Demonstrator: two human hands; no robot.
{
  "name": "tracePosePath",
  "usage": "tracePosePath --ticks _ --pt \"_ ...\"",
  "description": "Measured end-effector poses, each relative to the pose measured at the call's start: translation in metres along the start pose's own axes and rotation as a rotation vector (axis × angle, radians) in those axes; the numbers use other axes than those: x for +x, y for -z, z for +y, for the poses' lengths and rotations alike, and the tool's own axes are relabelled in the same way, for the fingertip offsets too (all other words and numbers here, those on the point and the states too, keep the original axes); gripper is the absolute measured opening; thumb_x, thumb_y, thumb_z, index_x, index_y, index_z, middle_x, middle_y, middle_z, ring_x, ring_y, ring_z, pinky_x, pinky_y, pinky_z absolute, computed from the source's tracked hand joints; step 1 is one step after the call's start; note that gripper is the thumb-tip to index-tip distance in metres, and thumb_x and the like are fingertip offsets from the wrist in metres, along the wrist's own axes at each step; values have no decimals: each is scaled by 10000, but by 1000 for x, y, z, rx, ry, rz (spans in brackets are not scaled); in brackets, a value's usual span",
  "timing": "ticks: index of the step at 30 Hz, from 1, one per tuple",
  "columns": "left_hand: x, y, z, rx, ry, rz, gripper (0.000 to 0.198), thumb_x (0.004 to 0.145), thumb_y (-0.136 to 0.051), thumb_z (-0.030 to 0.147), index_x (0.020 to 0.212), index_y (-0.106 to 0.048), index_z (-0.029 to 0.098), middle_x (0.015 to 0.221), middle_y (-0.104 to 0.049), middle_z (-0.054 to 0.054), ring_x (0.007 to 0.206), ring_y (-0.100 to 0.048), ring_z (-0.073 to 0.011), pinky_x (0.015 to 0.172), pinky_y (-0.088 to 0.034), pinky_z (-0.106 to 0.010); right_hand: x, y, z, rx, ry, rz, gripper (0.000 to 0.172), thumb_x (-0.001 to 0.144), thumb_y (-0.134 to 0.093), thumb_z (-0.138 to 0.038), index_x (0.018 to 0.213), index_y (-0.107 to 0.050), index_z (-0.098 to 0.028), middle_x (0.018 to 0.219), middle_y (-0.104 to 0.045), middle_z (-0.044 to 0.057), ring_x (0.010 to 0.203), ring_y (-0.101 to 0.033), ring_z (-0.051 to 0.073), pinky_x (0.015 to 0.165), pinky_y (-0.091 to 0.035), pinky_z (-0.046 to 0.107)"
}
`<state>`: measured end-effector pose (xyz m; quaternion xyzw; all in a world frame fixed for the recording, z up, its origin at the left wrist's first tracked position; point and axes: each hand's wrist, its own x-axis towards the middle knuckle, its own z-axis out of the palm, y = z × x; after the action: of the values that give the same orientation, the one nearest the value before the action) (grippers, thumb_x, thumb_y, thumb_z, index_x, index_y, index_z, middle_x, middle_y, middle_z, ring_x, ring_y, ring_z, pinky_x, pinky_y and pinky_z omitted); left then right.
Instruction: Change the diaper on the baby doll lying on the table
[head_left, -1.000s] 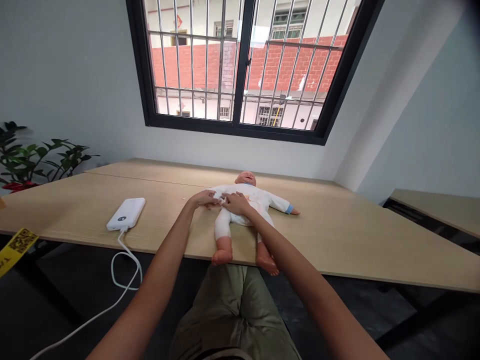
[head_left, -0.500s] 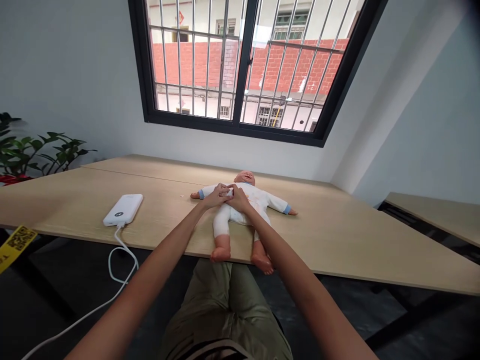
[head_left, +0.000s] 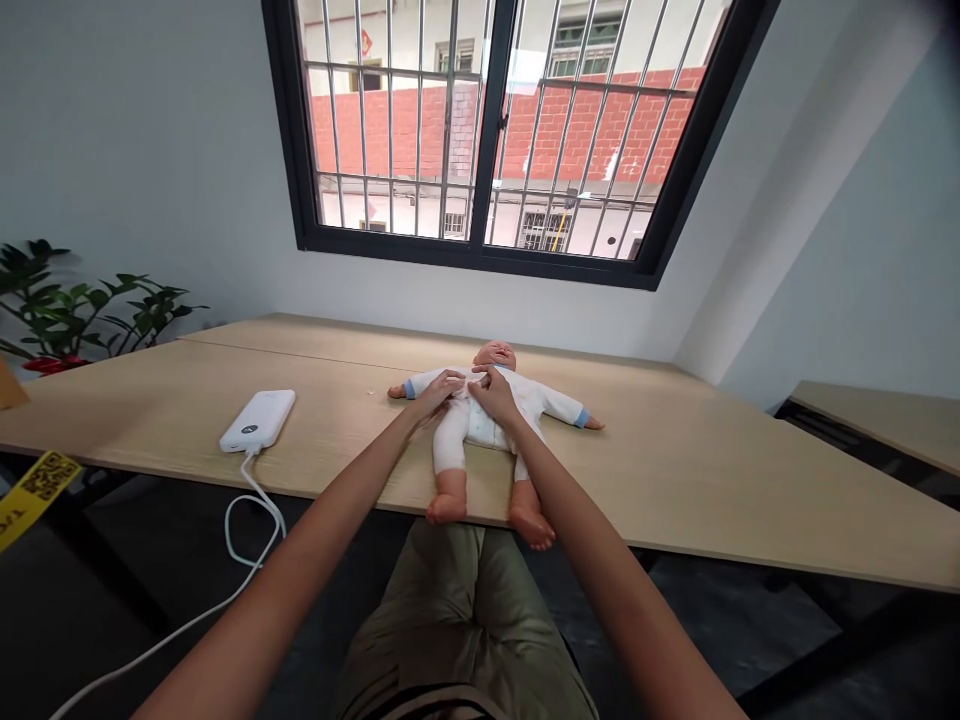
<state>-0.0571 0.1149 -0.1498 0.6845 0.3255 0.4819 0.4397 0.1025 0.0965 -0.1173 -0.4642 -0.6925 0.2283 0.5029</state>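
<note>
A baby doll (head_left: 487,428) lies on its back on the table, its head towards the window and its bare feet at the front edge. It wears a white outfit with blue cuffs. My left hand (head_left: 441,389) rests at the doll's chest on the left side, fingers closed on the outfit. Close beside it, my right hand (head_left: 495,394) pinches the cloth at the middle of the chest with bent fingers. A narrow gap separates the two hands. The fingertips are small, and the front of the outfit is partly covered by my hands.
A white power bank (head_left: 259,420) lies on the wooden table (head_left: 675,470) to the left, its white cable (head_left: 238,590) hanging over the front edge. A yellow tag (head_left: 37,500) shows at far left. A potted plant (head_left: 97,310) and a barred window (head_left: 480,250) are beyond.
My hands, which met over the doll's chest, have moved slightly apart, the right one to the right. The doll stays on its back. The whole view has shifted a little.
</note>
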Motion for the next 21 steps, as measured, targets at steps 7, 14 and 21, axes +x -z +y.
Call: tracePosePath --ticks 7,14,21 --pt "1 -5 -3 -199 -22 -63 414 742 -734 432 1032 -613 162 1004 -644 -42 935 -599 -157 847 -467 -262 5 3 10 207 -85 12 441 663 -578 -365 1057 -555 -168 576 -477 -87 513 -449 105 534 -363 232" --pt "1 -4 -8 -217 -5 -83 344 717 -754 398 931 -636 157 844 -623 0 813 -577 -142 766 -449 -249 7 -1 16 195 -109 113 374 582 -647 -323 916 -563 -176 612 -513 -64 567 -490 123 563 -386 245" --pt "3 -4 -10 -201 5 -56 371 680 -771 380 969 -663 174 966 -665 -38 962 -594 -200 869 -452 -303 14 -3 26 223 -103 144 485 536 -632 -201 1004 -503 -199 905 -577 13 826 -580 164 757 -494 292"
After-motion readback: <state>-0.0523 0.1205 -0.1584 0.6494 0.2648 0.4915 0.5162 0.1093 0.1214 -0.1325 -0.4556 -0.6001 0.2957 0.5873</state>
